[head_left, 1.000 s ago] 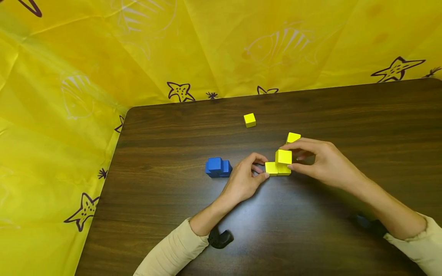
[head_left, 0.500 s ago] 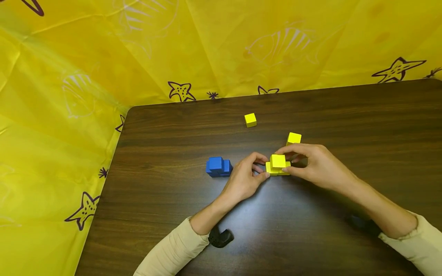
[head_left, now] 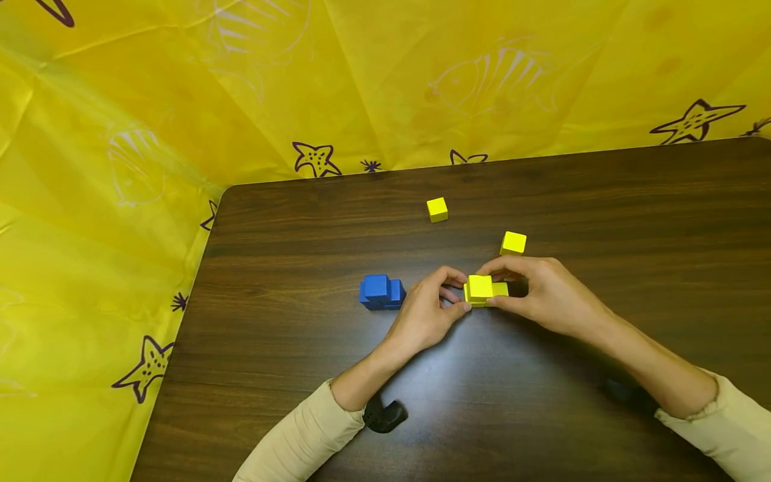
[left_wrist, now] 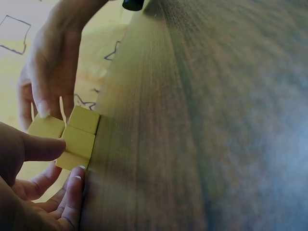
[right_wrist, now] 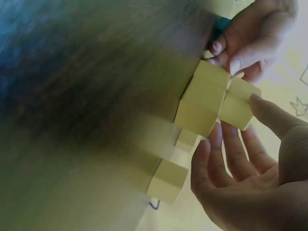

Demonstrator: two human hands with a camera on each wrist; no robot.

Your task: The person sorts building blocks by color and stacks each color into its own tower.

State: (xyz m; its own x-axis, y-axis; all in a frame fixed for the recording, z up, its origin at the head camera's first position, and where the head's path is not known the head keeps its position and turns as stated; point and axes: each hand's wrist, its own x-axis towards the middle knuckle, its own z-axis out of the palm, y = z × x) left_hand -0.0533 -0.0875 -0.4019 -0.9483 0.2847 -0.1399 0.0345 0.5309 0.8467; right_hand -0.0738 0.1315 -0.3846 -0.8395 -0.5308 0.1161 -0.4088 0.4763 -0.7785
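Two yellow cube blocks sit side by side on the table; the right one (head_left: 500, 289) shows beside a third yellow block (head_left: 480, 286) lying on top of the pair, mostly over the left one. My right hand (head_left: 551, 294) pinches that top block between thumb and fingers, as the right wrist view also shows. From the left, my left hand (head_left: 426, 309) holds the lower left block (left_wrist: 77, 147) with thumb and fingertips at its sides. In the right wrist view the top block (right_wrist: 238, 106) juts out from the lower pair (right_wrist: 202, 96).
Stacked blue blocks (head_left: 382, 292) stand just left of my left hand. One loose yellow block (head_left: 437, 210) lies farther back, another (head_left: 513, 243) right behind my right hand. A yellow printed cloth (head_left: 385, 80) borders the dark wooden table (head_left: 289, 348) at back and left.
My right hand has moved left and down with the top block, from over the lower right block onto the lower left one. The left hand has stayed in place.
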